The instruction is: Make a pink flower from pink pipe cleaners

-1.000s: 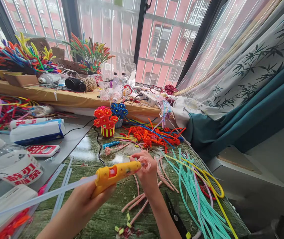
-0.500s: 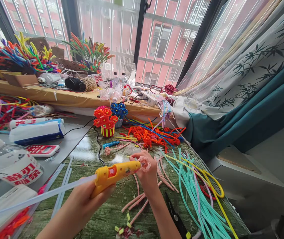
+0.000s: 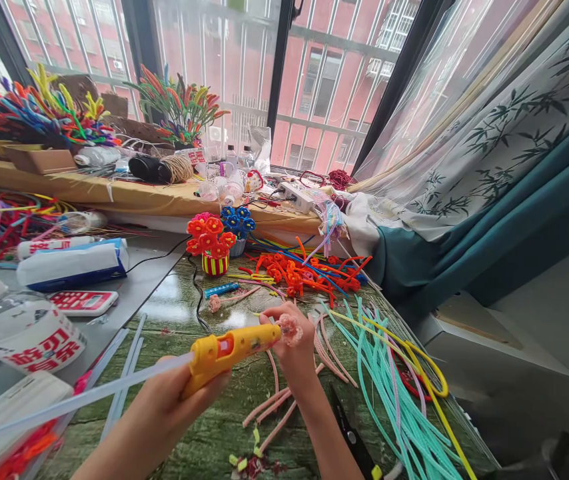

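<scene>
My left hand (image 3: pixel 182 393) is wrapped round the handle of a yellow hot glue gun (image 3: pixel 237 347), with a long translucent glue stick (image 3: pixel 89 393) running out of its back end. The nozzle meets the middle of a pink pipe-cleaner flower (image 3: pixel 290 330). My right hand (image 3: pixel 292 347) is closed on that flower, its fingers mostly hidden behind the petals and the gun's tip. Loose pink pipe cleaners (image 3: pixel 274 407) lie on the table beneath my hands. Another small pink flower (image 3: pixel 214 303) rests behind the gun.
A striped pot of red flowers (image 3: pixel 214 263) and a pot of blue flowers (image 3: pixel 238 247) stand at the back. Turquoise pipe cleaners (image 3: pixel 389 387) spread over the right side, near black scissors (image 3: pixel 350 433). To the left are a plastic bottle (image 3: pixel 29 333) and a tissue pack (image 3: pixel 72 263).
Almost nothing differs. The glue gun's nozzle stays at the pink flower, and both hands hold their places.
</scene>
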`<move>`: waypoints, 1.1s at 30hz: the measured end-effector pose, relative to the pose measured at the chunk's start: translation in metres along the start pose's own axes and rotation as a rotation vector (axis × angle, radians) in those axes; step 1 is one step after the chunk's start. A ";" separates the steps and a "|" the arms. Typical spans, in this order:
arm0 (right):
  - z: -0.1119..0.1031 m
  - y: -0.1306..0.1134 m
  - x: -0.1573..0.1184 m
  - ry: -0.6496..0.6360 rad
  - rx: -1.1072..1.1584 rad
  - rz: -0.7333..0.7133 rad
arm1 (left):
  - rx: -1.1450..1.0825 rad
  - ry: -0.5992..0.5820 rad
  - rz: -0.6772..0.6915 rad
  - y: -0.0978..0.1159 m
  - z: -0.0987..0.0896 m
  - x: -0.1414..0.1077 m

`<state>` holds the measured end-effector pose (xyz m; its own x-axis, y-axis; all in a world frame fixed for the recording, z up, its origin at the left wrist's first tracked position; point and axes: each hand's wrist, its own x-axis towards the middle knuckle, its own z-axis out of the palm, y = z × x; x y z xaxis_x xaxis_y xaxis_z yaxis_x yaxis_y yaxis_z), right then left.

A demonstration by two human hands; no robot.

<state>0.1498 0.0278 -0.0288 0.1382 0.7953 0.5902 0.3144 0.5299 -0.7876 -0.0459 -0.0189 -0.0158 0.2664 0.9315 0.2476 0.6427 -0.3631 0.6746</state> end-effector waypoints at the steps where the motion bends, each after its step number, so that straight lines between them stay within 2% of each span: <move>1: 0.000 0.000 0.000 0.002 -0.004 -0.001 | 0.004 -0.004 0.007 0.002 -0.001 0.000; 6: 0.001 0.001 0.001 -0.001 -0.021 -0.012 | 0.009 -0.014 0.027 0.010 -0.004 0.002; 16: 0.000 0.001 0.000 -0.003 -0.016 -0.008 | 0.006 0.064 0.137 0.015 -0.005 0.007; 22: 0.001 0.004 0.000 0.014 0.047 0.024 | 0.034 0.079 0.048 0.016 -0.008 0.005; 25: 0.001 0.004 0.000 0.033 0.071 0.047 | 0.046 0.046 0.035 0.012 -0.008 0.003; 33: 0.000 0.000 0.000 0.031 0.138 0.085 | 0.041 0.078 0.008 0.008 -0.006 0.001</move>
<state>0.1500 0.0278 -0.0291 0.1886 0.8305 0.5241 0.1687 0.4984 -0.8504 -0.0448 -0.0202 -0.0062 0.2159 0.9269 0.3071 0.6701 -0.3694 0.6439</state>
